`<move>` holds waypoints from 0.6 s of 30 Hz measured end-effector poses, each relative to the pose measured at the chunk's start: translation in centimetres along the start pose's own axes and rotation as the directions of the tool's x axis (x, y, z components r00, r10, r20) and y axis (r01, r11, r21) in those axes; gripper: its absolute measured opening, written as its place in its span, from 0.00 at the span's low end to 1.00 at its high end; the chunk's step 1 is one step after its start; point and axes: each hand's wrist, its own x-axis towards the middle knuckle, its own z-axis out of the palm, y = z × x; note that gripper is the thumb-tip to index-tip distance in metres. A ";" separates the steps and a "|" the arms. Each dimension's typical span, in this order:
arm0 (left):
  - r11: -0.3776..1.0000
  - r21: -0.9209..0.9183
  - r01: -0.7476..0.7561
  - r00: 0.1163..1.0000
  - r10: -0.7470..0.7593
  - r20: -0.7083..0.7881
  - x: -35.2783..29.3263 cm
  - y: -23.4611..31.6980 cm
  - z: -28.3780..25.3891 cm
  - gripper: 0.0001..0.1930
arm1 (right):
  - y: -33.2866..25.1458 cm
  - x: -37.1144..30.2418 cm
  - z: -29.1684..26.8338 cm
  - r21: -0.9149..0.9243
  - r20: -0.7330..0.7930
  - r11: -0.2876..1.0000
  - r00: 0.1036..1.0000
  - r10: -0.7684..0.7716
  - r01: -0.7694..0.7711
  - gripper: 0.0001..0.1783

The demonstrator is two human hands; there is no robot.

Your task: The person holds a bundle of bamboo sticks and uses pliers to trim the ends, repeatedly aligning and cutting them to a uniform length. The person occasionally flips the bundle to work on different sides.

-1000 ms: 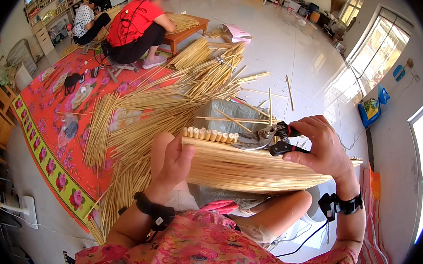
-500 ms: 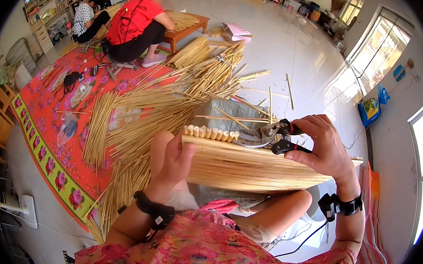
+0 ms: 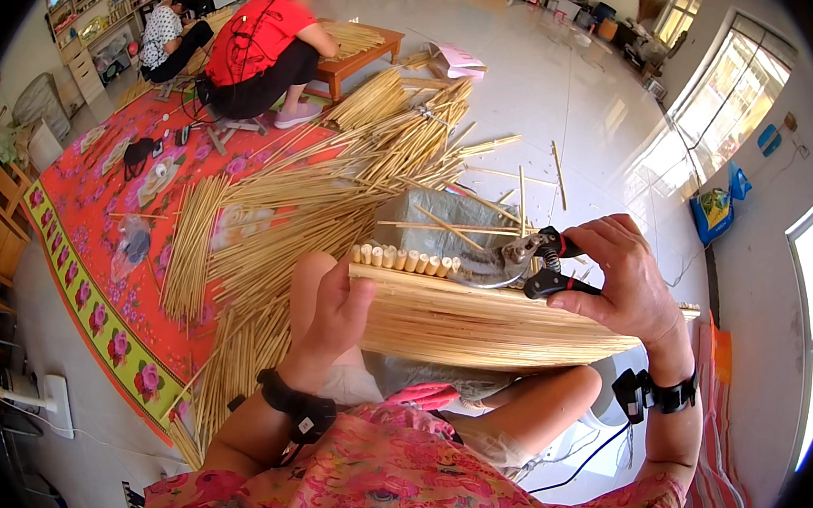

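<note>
My left hand holds the left end of a mat of straight, pale reed stalks across my lap, thumb raised at its near side. A row of cut, rounded reed ends lines its far edge. A pair of pruning shears, with black and red handles and a spring between them, is gripped in my right hand. Their curved metal jaws rest at the right end of that row. Whether a stalk lies between the blades I cannot make out.
Loose reed stalks spread in heaps over a red floral floor mat. Just beyond my work is a grey-green covered block with loose stalks on it. A person in red crouches by a low wooden table; another person sits farther back.
</note>
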 end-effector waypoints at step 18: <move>0.999 0.049 0.016 1.000 -0.017 0.021 0.0 0.1 -0.3 0.23 | 0.4 0.1 0.2 0.102 0.067 0.994 0.997 0.040 -0.047 0.34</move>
